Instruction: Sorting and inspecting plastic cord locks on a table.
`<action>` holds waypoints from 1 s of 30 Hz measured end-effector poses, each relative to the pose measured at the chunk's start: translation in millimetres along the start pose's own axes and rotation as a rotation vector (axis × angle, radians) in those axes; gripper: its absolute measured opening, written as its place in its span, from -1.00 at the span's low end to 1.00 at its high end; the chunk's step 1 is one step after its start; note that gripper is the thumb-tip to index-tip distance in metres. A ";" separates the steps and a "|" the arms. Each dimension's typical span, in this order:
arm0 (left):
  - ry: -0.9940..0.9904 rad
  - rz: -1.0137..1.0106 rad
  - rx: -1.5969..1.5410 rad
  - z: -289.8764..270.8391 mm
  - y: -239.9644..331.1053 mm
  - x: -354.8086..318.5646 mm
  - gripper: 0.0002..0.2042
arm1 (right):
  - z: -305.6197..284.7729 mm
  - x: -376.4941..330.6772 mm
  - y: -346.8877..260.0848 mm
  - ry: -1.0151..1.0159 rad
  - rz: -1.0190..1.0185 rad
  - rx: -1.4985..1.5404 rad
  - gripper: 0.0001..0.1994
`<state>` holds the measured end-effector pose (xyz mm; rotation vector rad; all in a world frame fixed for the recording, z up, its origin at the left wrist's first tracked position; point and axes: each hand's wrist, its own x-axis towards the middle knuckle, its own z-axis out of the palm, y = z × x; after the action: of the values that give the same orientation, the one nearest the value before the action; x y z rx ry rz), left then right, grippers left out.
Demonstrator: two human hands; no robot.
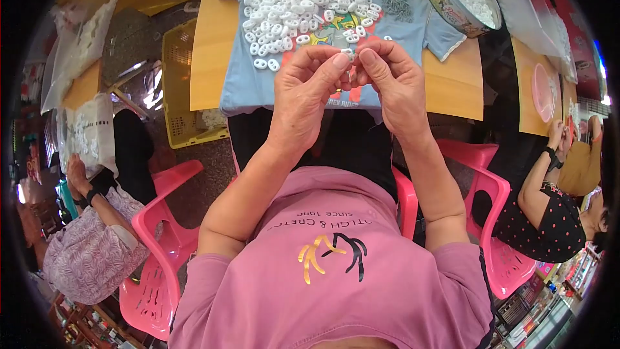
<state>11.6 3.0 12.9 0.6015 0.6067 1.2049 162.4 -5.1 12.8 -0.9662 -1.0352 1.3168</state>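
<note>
A small white oval plastic piece with two holes (347,53) sits between my fingertips, over the near part of a light blue T-shirt (242,94) spread on the table. My left hand (309,87) pinches it from one side with thumb and forefinger. From the other side my right hand (395,84) closes on it, thumb against curled fingers. The fingers hide its lower part. Just beyond my hands lies a big heap of similar white two-hole pieces (290,6), several of them loose at its near edge. A small pile of tiny grey metal parts (396,8) lies right of the heap.
A round tin (445,10) of small white parts stands at the far right of the wooden table (452,90). Yellow crates (184,116) sit on the left. Pink chairs (165,245) flank me. Two people work nearby, one left (97,239), one right (542,220).
</note>
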 end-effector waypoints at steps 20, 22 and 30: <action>0.088 0.132 0.088 2.2 -8.9 -6.3 -0.87 | 27.5 -10.7 0.1 0.160 -0.195 -0.276 -0.86; 0.091 0.139 0.129 3.2 -9.2 -7.5 -0.86 | 26.8 -10.9 2.2 0.171 -0.263 -0.327 -0.87; 0.071 0.134 0.100 8.4 -9.8 -9.8 -0.85 | 26.4 -9.9 0.1 0.198 -0.130 -0.165 -0.84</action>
<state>21.6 -9.7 12.9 0.6942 0.6985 1.3314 137.2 -15.6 19.5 -1.1102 -1.0462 1.0186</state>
